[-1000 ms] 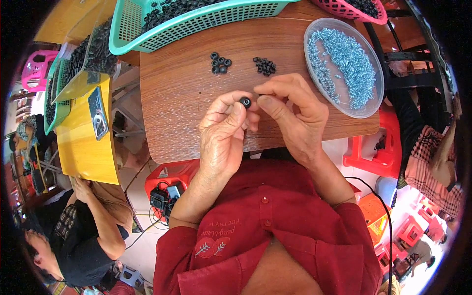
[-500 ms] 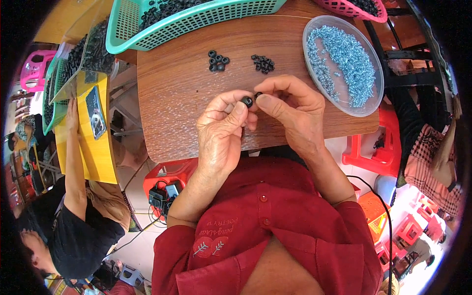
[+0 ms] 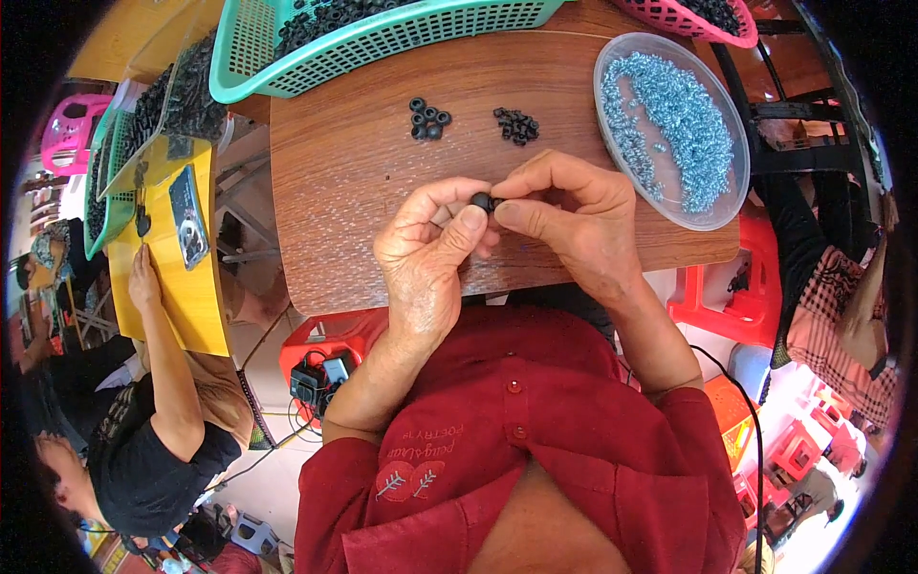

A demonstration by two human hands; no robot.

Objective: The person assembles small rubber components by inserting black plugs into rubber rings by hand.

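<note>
Above the near half of the brown table, my left hand (image 3: pixel 426 253) pinches a round black cap-like part (image 3: pixel 480 201) between thumb and fingers. My right hand (image 3: pixel 588 225) is closed at the fingertips on a small black piece (image 3: pixel 495 203), which touches the side of the round part facing it. The fingers mostly hide the small piece. Beyond my hands, a cluster of round black parts (image 3: pixel 433 132) lies on the table. To its right sits a little heap of smaller black pieces (image 3: pixel 517 126).
A green basket (image 3: pixel 382 55) of black parts stands at the far edge. At right is a clear round tub (image 3: pixel 724 212) of blue translucent pieces; a pink basket (image 3: pixel 660 27) is behind it. Left, a co-worker's hand (image 3: pixel 144 282) rests on a yellow table (image 3: pixel 182 311) beside a phone (image 3: pixel 188 220).
My right hand has brought the small piece against the round part, which has turned in my left fingers. The co-worker's hand at left has drawn back toward their body.
</note>
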